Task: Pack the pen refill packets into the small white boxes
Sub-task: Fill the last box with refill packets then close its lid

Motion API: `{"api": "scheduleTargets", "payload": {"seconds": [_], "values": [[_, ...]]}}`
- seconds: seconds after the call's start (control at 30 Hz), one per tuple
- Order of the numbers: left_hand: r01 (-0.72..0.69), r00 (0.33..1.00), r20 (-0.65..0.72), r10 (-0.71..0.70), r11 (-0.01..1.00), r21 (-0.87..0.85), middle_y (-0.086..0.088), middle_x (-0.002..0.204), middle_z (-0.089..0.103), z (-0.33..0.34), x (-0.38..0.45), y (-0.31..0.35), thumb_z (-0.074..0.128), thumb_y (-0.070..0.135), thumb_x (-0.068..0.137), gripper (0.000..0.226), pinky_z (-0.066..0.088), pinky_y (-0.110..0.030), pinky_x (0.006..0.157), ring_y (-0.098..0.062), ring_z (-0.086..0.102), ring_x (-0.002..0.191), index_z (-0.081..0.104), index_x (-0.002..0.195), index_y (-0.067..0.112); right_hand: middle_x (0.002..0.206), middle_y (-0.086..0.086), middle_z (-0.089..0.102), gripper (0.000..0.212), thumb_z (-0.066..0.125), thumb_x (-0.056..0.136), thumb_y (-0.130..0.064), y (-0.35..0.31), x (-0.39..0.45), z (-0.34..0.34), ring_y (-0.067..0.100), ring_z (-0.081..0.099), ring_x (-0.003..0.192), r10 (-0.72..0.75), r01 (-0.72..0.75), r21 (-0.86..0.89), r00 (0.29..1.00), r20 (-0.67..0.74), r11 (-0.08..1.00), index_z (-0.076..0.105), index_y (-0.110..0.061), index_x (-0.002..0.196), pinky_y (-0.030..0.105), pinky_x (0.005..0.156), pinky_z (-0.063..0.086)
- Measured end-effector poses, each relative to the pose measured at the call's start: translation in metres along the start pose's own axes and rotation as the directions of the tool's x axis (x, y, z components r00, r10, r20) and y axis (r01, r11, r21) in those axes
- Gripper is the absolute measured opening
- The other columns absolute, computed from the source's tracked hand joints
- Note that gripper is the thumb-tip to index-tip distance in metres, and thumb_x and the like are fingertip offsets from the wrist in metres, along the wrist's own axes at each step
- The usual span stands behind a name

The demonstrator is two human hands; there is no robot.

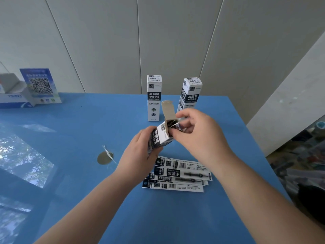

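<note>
Head cam: left hand (pixel 139 148) grips open white box (pixel 162 136), tilted; right hand (pixel 197 131) pinches its top edge w/ curled fingers. Refill packets (pixel 179 175) lie on blue table (pixel 88 124) below.

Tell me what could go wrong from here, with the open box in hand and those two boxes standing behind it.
The right hand works at the open box just in front of two upright boxes; a backward nudge could topple them. The left hand holds the box tilted with its flap up, so contents might slide out. The loose refill packets lie under the wrists and could get swept.
</note>
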State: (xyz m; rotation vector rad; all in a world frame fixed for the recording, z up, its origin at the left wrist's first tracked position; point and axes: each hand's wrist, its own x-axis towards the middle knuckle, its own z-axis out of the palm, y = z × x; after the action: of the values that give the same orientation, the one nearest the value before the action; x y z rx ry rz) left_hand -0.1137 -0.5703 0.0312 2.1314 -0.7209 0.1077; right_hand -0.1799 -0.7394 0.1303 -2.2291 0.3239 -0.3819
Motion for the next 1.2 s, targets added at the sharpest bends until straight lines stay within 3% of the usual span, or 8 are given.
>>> {"api": "scheduleTargets", "payload": {"seconds": [0.17, 0.33, 0.53, 0.6, 0.67, 0.77, 0.97, 1.2], "values": [[-0.004, 1.0, 0.003, 0.004, 1.0, 0.007, 0.023, 0.111, 0.05, 0.0, 0.0, 0.001, 0.068, 0.021, 0.091, 0.05, 0.037, -0.013, 0.079, -0.001, 0.047, 0.104, 0.04, 0.129, 0.037, 0.076, -0.029, 0.067, 0.017, 0.082, 0.075, -0.036, -0.001, 0.004, -0.004, -0.003, 0.061, 0.064, 0.013, -0.015, -0.1, 1.0, -0.019, 0.995, 0.066, -0.033, 0.072, 0.021, 0.056, 0.044], [-0.009, 1.0, 0.01, 0.009, 1.0, 0.02, 0.026, 0.109, 0.049, 0.0, -0.001, 0.003, 0.069, 0.022, 0.09, 0.051, 0.036, -0.009, 0.078, 0.004, 0.046, 0.101, 0.041, 0.129, 0.037, 0.071, -0.021, 0.07, 0.014, 0.082, 0.074, -0.039, -0.004, 0.014, -0.004, -0.002, 0.063, 0.067, 0.049, -0.036, -0.167, 0.996, 0.076, 0.985, 0.072, -0.03, 0.072, 0.028, 0.062, 0.052], [0.031, 0.999, 0.015, -0.031, 0.999, -0.012, 0.04, 0.111, 0.048, -0.008, 0.001, 0.0, 0.067, 0.025, 0.091, 0.049, 0.036, -0.003, 0.076, 0.015, 0.045, 0.106, 0.039, 0.123, 0.05, 0.082, -0.007, 0.07, 0.026, 0.077, 0.076, -0.054, 0.027, 0.013, -0.016, -0.001, 0.057, 0.066, 0.015, -0.01, 0.198, 1.0, -0.022, 0.98, 0.068, -0.033, 0.089, 0.021, 0.062, 0.046], [0.035, 0.999, 0.01, -0.035, 0.999, -0.02, 0.043, 0.112, 0.046, -0.01, 0.0, 0.001, 0.066, 0.025, 0.092, 0.051, 0.036, -0.003, 0.074, 0.017, 0.044, 0.105, 0.034, 0.12, 0.054, 0.079, -0.005, 0.068, 0.019, 0.071, 0.086, -0.049, 0.05, 0.011, -0.012, 0.007, 0.06, 0.071, 0.059, -0.057, 0.084, 0.998, -0.026, 0.995, 0.067, -0.03, 0.086, 0.026, 0.065, 0.045], [0.041, 0.999, 0.0, -0.041, 0.999, -0.022, 0.044, 0.112, 0.045, -0.011, -0.001, 0.002, 0.067, 0.025, 0.092, 0.054, 0.036, -0.002, 0.075, 0.017, 0.044, 0.105, 0.032, 0.12, 0.055, 0.085, -0.01, 0.066, 0.013, 0.07, 0.091, -0.043, 0.077, 0.008, -0.004, 0.013, 0.062, 0.082, 0.157, -0.13, -0.185, 0.978, 0.138, 0.974, 0.069, -0.03, 0.094, 0.028, 0.07, 0.045], [0.048, 0.999, -0.006, -0.048, 0.998, -0.033, 0.048, 0.112, 0.043, -0.012, -0.003, 0.002, 0.068, 0.023, 0.093, 0.053, 0.031, 0.003, 0.079, 0.02, 0.043, 0.104, 0.034, 0.117, 0.055, 0.113, -0.009, 0.061, 0.038, 0.069, 0.091, -0.047, 0.103, -0.002, 0.015, 0.017, 0.057, 0.109, 0.227, 0.011, -0.503, 0.883, 0.41, 0.864, 0.066, -0.029, 0.124, 0.03, 0.085, 0.044], [0.091, 0.996, 0.0, -0.091, 0.993, -0.074, 0.019, 0.114, 0.057, -0.013, -0.004, -0.003, 0.066, 0.024, 0.094, 0.043, 0.035, -0.002, 0.079, 0.004, 0.05, 0.107, 0.047, 0.132, 0.029, 0.101, -0.01, 0.049, 0.023, 0.068, 0.093, -0.042, 0.109, -0.012, 0.035, 0.019, 0.048, 0.109, 0.107, 0.129, -0.462, 0.886, 0.451, 0.877, 0.072, -0.024, 0.107, 0.04, 0.09, 0.047], [0.118, 0.993, 0.005, -0.118, 0.99, -0.077, 0.016, 0.115, 0.057, -0.014, -0.005, 0.0, 0.065, 0.025, 0.095, 0.043, 0.037, -0.005, 0.079, 0.001, 0.051, 0.107, 0.046, 0.133, 0.028, 0.092, -0.012, 0.056, 0.011, 0.069, 0.091, -0.036, 0.104, -0.006, 0.033, 0.019, 0.057, 0.093, 0.178, 0.118, -0.536, 0.865, 0.468, 0.836, 0.058, -0.032, 0.091, 0.032, 0.074, 0.044]]}}
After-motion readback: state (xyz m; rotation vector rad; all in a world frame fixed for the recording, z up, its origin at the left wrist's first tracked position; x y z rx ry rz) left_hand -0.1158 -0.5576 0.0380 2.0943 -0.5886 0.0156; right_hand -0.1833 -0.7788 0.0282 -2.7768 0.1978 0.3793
